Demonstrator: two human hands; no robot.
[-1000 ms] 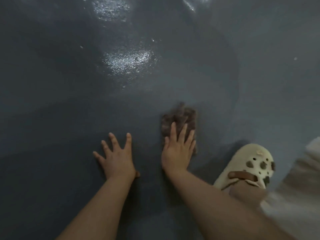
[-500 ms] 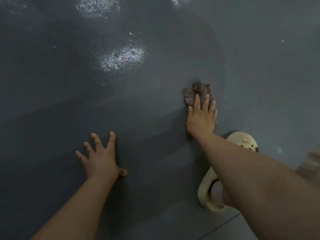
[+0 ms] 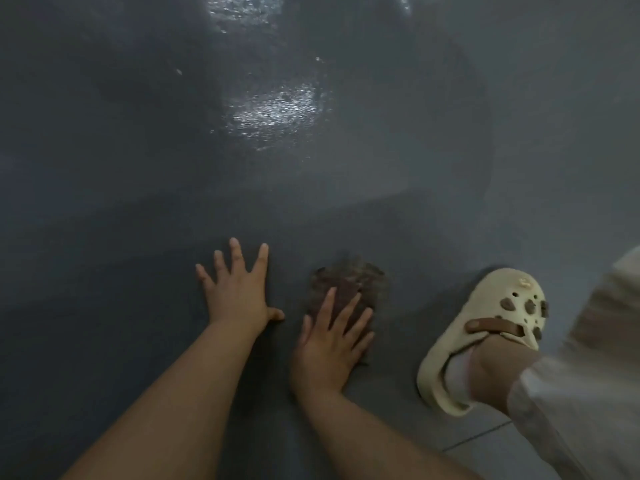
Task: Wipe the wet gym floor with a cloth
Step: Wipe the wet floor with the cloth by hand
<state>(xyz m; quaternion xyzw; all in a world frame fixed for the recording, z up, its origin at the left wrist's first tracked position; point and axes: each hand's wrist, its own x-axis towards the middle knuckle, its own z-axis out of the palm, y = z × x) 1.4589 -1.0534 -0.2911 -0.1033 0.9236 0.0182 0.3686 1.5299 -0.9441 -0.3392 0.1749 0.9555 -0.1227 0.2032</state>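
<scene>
A brown crumpled cloth (image 3: 349, 278) lies flat on the dark grey gym floor (image 3: 138, 168). My right hand (image 3: 332, 341) presses on the cloth's near part with straight, spread fingers. My left hand (image 3: 239, 292) rests flat on the bare floor just left of the cloth, fingers spread. A shiny wet patch (image 3: 273, 110) glints on the floor well beyond both hands, and another wet patch (image 3: 242, 8) shows at the top edge.
My foot in a cream clog (image 3: 485, 327) with brown studs stands on the floor right of the cloth. A light trouser leg (image 3: 588, 393) fills the lower right corner. A thin floor seam (image 3: 474, 436) runs at the lower right.
My right hand has drawn the cloth back toward me from its far reach on the right. It now lies next to my left hand, which stays planted on the floor.
</scene>
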